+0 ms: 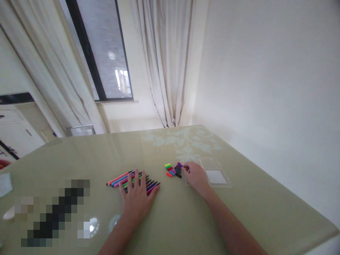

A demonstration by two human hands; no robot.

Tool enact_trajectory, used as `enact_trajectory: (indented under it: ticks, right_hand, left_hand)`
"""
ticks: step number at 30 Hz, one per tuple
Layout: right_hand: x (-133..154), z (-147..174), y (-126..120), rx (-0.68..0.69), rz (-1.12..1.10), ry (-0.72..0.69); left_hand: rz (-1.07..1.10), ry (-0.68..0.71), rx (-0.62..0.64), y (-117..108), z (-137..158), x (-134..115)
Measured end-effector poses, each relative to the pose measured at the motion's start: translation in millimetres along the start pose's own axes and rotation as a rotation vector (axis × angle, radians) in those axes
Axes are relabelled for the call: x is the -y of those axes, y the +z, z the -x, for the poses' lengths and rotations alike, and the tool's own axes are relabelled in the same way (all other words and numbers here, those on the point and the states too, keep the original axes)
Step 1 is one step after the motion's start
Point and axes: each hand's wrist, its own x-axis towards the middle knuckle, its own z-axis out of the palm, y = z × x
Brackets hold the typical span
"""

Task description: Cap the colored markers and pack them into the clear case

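Several uncapped felt-tip pens [119, 178] in many colours lie side by side on the table. Across them rests my left hand [136, 194], flat with fingers spread, covering part of the row. To the right is a loose group of small coloured marker caps [170, 169]. My right hand [196, 176] is at the right edge of this group, thumb and fingers pinched together at a purple-blue marker cap [180, 165]. A clear plastic case [225, 179] lies open under and beside my right hand, with a white insert [215, 176] in it.
The glossy greenish table [170, 219] has a pale floral pattern towards its far edge. A wall [271, 88] runs along its right side; curtains [170, 63] and a window stand behind. A pixelated dark object [55, 212] lies at the left.
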Motion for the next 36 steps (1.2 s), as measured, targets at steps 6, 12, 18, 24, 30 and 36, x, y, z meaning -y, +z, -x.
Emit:
enact_trajectory:
  ticks: [6,12,18,24,30,36]
  right_hand:
    - [13.3,6.1,5.0,0.036,-0.059,-0.122]
    - [17.8,8.0,17.5,0.03,-0.061,-0.216]
    - [20.0,7.4,24.6,0.042,-0.082,-0.276]
    - [21.9,8.3,21.7,0.034,-0.083,-0.273]
    - [18.8,7.8,16.7,0.028,-0.015,-0.198]
    - [15.6,7.3,6.8,0.037,0.105,-0.113]
  left_hand:
    - [0.026,0.0,-0.001,2.6,-1.1,-0.9]
    - [0.042,0.01,-0.011,3.9,-2.0,-1.8]
    - [0.071,0.018,-0.005,1.3,-2.6,-4.5]
    - [0.099,0.019,0.031,-2.0,-5.0,7.0]
    - [0.129,0.077,0.091,-9.1,-9.5,26.6]
    - [0.262,0.185,0.039,-23.2,-10.6,24.0]
